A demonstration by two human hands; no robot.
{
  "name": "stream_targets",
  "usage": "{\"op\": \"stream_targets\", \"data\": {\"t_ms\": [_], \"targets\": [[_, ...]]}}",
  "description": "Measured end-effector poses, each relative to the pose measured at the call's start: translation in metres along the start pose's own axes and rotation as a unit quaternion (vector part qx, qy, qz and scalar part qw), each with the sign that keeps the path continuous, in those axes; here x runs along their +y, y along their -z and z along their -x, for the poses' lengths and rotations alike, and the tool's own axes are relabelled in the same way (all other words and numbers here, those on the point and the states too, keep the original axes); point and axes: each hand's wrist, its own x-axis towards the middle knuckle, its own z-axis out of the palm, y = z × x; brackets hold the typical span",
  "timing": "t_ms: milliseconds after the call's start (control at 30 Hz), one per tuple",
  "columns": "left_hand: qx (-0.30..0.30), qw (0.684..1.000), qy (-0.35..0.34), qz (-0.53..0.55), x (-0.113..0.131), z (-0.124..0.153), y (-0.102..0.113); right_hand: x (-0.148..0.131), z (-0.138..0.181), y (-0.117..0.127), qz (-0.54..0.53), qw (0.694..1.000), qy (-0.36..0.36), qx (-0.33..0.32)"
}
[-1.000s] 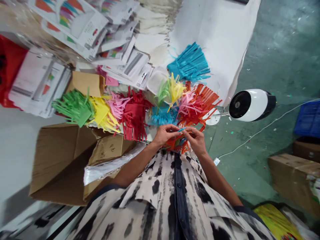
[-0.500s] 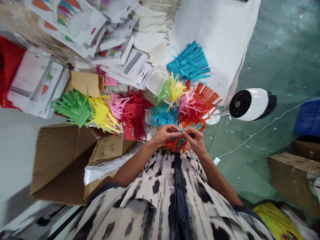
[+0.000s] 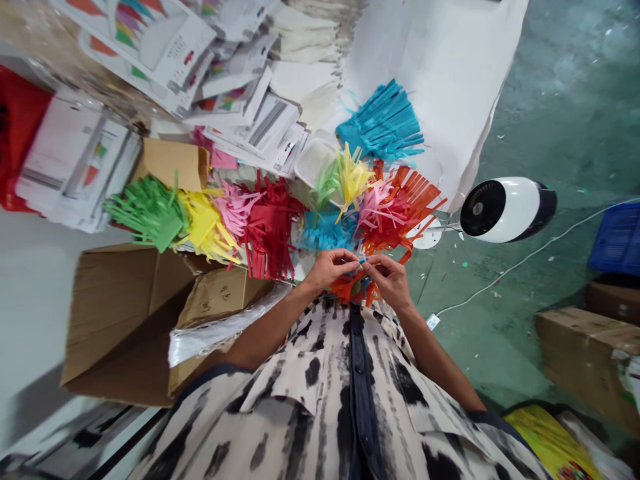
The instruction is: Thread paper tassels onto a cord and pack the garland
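Note:
Close to my body, my left hand (image 3: 330, 268) and my right hand (image 3: 389, 275) meet fingertip to fingertip, both pinched. Between them is a small blue paper strip (image 3: 363, 261), its ends hidden by my fingers. Below the hands hang orange paper fringes (image 3: 345, 290) with some blue and green among them. Just beyond lie a blue fringe (image 3: 327, 233), a pink fringe (image 3: 377, 207) and an orange-red fringe (image 3: 413, 200). Farther off are a yellow fringe (image 3: 354, 175) and a larger blue paper tassel bundle (image 3: 384, 123).
Green (image 3: 153, 213), yellow (image 3: 205, 223) and red (image 3: 270, 230) fringe piles lie left on the table. Printed packaging cards (image 3: 250, 133) stack behind them. An opened cardboard box (image 3: 115, 320) stands lower left. At right are a white-and-black fan (image 3: 507, 209) and its cable on the green floor.
Both hands stay almost in place, pinching at the blue strip, with only slight finger movement. The view has shifted very slightly; the piles look unchanged.

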Motion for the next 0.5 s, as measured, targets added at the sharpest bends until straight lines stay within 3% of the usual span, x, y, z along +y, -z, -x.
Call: {"op": "stream_targets", "data": {"t_ms": [500], "targets": [[0.020, 1.000, -0.014, 0.016, -0.0066, -0.0019, -0.0040, 0.0011, 0.0020, -0.0026, -0.013, 1.000, -0.017, 0.010]]}}
